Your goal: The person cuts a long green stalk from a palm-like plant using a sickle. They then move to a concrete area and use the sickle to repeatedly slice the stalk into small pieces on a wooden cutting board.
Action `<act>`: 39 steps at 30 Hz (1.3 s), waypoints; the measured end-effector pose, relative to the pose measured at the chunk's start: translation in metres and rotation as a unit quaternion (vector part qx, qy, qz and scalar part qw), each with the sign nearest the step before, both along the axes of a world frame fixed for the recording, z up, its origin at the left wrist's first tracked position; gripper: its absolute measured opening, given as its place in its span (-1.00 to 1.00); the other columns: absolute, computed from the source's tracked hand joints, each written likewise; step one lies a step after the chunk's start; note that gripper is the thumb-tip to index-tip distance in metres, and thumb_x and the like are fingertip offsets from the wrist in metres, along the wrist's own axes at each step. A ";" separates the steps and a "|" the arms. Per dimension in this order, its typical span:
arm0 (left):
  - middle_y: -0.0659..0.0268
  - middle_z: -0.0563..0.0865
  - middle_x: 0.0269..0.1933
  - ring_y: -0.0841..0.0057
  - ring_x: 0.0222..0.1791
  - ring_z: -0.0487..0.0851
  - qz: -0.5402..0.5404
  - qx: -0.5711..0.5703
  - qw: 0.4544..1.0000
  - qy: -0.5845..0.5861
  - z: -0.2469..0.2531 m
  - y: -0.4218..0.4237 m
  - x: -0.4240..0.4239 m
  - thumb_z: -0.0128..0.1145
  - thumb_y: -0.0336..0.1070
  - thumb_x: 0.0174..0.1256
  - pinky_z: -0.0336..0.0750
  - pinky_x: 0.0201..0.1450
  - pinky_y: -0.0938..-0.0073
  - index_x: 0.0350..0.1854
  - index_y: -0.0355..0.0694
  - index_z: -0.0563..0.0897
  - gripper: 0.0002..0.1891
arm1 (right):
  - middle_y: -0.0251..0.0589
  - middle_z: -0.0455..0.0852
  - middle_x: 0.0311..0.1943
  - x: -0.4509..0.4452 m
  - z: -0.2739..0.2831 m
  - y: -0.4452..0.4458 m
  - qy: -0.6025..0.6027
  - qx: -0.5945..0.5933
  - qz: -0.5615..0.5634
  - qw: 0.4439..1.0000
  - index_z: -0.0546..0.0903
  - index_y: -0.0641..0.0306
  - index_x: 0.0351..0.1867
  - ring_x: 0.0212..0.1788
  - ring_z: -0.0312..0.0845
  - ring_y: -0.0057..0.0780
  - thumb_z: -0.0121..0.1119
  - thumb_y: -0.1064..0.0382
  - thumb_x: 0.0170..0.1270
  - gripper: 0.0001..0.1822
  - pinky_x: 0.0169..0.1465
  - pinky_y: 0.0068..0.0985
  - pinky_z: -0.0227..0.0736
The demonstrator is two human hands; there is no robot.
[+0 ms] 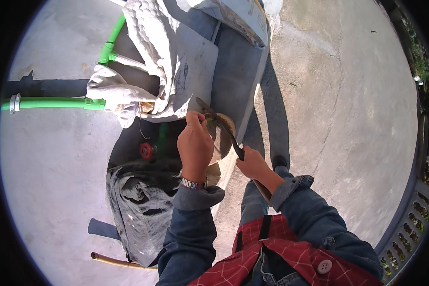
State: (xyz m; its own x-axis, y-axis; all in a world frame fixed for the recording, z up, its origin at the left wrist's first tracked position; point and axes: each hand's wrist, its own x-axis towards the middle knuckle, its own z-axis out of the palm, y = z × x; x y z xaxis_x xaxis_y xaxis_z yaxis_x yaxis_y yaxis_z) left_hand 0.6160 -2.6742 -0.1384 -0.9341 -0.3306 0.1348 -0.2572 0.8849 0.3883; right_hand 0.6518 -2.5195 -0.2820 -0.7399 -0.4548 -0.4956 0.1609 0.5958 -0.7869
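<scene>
My right hand (253,163) is closed round the handle of a sickle-like knife (224,126). Its dark curved blade slants up and left across a round block (228,143), which looks wooden. My left hand (195,144), with a metal-banded watch (192,183) at the wrist, is at the block's left side. Its fingers are pinched together beside the blade, on what seems a small green piece (211,122). The fingers hide most of that piece, and exactly what it is does not show.
A white woven sack (195,68) lies beyond my hands, and another sack (236,18) farther off. Green pipes (53,103) run along the wall, with a red valve wheel (146,151). Dark crumpled sacking (143,214) lies left of my forearm. A ledge edge (252,103) borders the concrete floor (325,107).
</scene>
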 end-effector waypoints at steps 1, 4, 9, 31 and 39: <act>0.00 0.66 -0.43 -0.05 -0.38 0.64 0.002 -0.002 1.000 -0.007 -0.002 0.000 0.002 0.03 -0.37 0.39 0.41 -0.43 0.05 -0.15 -0.21 0.38 -0.88 | 0.20 0.67 -0.35 0.000 0.010 -0.001 0.016 -0.014 -0.019 1.000 0.50 0.37 -0.20 -0.23 0.61 0.19 0.11 0.21 0.19 -0.75 -0.12 -0.01 0.45; 0.00 0.66 -0.41 -0.05 -0.37 0.64 0.014 -0.003 1.000 0.004 -0.008 -0.006 0.011 0.02 -0.37 0.39 0.42 -0.42 0.06 -0.13 -0.22 0.37 -0.87 | 0.18 0.65 -0.43 -0.004 0.039 -0.004 0.106 -0.111 -0.098 0.983 0.49 0.40 -0.19 -0.33 0.61 0.16 0.23 0.23 0.17 -0.71 -0.26 -0.11 0.46; 0.01 0.66 -0.43 -0.05 -0.37 0.64 0.011 0.019 0.999 0.027 -0.008 -0.008 0.011 0.01 -0.40 0.40 0.42 -0.43 0.09 -0.15 -0.23 0.36 -0.89 | 0.16 0.68 -0.38 -0.014 0.046 -0.012 0.092 -0.110 -0.122 0.982 0.50 0.34 -0.18 -0.27 0.63 0.15 0.15 0.24 0.17 -0.75 -0.18 -0.06 0.52; 0.00 0.60 -0.43 -0.04 -0.40 0.59 0.000 0.026 0.999 0.042 -0.004 -0.010 0.008 0.02 -0.42 0.40 0.39 -0.43 0.13 -0.20 -0.26 0.36 -0.90 | 0.19 0.66 -0.41 0.005 -0.020 -0.002 0.087 0.026 -0.020 0.996 0.50 0.34 -0.22 -0.30 0.61 0.19 0.13 0.24 0.16 -0.76 -0.18 0.00 0.50; 0.00 0.60 -0.45 -0.06 -0.41 0.59 0.004 0.017 0.999 0.029 -0.009 -0.003 0.013 0.02 -0.43 0.39 0.39 -0.42 0.10 -0.20 -0.25 0.36 -0.90 | 0.22 0.63 -0.43 -0.028 0.049 -0.005 0.088 -0.109 -0.128 0.982 0.49 0.38 -0.26 -0.28 0.58 0.23 0.19 0.24 0.18 -0.76 -0.24 -0.09 0.48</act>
State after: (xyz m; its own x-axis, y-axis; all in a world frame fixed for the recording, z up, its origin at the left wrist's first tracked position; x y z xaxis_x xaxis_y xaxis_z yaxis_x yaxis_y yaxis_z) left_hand 0.6288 -2.6773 -0.1476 -0.9224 -0.3433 0.1769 -0.2408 0.8694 0.4316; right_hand 0.6237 -2.5245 -0.2332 -0.9094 -0.3237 -0.2610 0.1331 0.3679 -0.9203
